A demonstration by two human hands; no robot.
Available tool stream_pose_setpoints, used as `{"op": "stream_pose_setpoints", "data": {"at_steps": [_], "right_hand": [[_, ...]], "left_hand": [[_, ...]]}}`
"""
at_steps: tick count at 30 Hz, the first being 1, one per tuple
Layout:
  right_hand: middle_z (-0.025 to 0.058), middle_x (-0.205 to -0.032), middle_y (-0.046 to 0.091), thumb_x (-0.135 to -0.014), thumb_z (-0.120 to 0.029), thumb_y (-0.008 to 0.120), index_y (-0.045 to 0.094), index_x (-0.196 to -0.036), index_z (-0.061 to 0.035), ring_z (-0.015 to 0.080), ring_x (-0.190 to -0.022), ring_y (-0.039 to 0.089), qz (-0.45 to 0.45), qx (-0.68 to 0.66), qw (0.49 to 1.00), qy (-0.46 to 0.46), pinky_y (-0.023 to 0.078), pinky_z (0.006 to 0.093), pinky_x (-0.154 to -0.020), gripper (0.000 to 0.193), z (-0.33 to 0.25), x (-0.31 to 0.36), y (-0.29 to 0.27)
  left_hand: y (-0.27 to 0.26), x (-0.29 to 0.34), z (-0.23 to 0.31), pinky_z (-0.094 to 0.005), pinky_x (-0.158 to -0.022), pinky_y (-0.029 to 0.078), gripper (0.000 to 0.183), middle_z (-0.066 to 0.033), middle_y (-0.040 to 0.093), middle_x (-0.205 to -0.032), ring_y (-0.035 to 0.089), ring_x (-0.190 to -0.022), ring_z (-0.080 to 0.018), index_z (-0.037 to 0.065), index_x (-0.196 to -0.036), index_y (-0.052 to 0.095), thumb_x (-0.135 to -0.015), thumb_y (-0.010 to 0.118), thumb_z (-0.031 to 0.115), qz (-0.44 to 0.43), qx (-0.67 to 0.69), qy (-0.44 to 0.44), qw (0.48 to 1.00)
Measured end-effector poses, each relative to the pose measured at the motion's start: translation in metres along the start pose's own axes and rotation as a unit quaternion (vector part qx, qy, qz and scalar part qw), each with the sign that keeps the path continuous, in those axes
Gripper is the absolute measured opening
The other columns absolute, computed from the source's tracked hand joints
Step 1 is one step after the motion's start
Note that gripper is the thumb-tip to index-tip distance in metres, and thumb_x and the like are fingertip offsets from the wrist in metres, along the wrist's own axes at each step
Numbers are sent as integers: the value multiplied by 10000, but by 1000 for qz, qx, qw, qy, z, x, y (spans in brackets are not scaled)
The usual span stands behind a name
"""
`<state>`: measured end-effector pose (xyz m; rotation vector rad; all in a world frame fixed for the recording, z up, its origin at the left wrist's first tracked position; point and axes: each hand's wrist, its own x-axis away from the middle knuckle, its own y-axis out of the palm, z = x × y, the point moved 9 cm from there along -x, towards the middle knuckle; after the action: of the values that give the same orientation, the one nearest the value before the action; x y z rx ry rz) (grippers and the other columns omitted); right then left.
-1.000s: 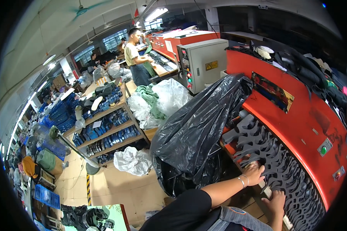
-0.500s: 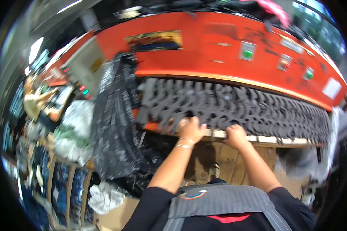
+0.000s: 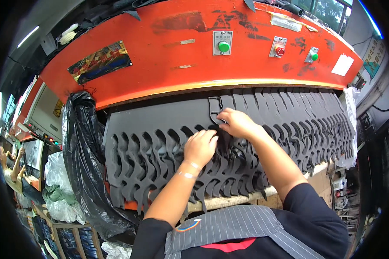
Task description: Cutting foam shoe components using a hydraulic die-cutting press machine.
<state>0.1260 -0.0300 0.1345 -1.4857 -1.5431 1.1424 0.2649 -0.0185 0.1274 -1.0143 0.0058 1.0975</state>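
A dark grey foam sheet (image 3: 155, 115) lies under the red press, with rows of curved cut-outs along its near part and a plain stretch at the far left. On it, near the press edge, stands a narrow black cutting die (image 3: 213, 105) with an open frame. My right hand (image 3: 237, 124) is closed on the near end of this die, thumb and fingers together. Just left of it, my left hand (image 3: 200, 149) rests on the cut part of the sheet, fingers stretched forward and holding nothing.
The red press beam (image 3: 168, 56) spans the far side, carrying green buttons (image 3: 223, 46) and a red button (image 3: 280, 51). Black plastic sheeting (image 3: 84, 164) hangs at the left, beside clear plastic bags (image 3: 58, 172). Farther left, another person (image 3: 14, 172) works at a machine.
Both hands have moved from the near edge forward over the sheet. My right hand now holds the cutting die. The view has shifted, and a plain stretch of foam now shows at the far left.
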Motion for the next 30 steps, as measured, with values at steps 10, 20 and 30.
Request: {"op": "stream_pose_setpoints", "data": {"at_steps": [10, 20, 30], "right_hand": [[143, -962, 703, -655, -326, 658, 725, -987, -112, 315, -915, 667, -346, 150, 925, 39, 528, 406, -768, 401, 36, -77, 53], [67, -741, 645, -791, -152, 651, 689, -830, -26, 130, -691, 607, 68, -467, 880, 54, 487, 301, -647, 137, 102, -53, 13], [205, -830, 673, -728, -270, 620, 720, -846, -79, 355, -821, 665, 27, -1, 999, 22, 529, 414, -775, 246, -6, -99, 33]], "left_hand": [[67, -40, -11, -380, -723, 390, 153, -59, 529, -799, 526, -824, -264, 103, -815, 620, -745, 719, 195, -34, -46, 178, 982], [73, -29, -39, -393, -932, 417, 362, -100, 622, -1109, 559, -1079, -285, 65, -1039, 624, -784, 700, 309, -18, -70, 109, 991], [27, -48, -152, -379, -970, 442, 443, -203, 570, -1275, 555, -1172, -345, 17, -1320, 485, -970, 513, 287, 45, 208, -49, 976]]}}
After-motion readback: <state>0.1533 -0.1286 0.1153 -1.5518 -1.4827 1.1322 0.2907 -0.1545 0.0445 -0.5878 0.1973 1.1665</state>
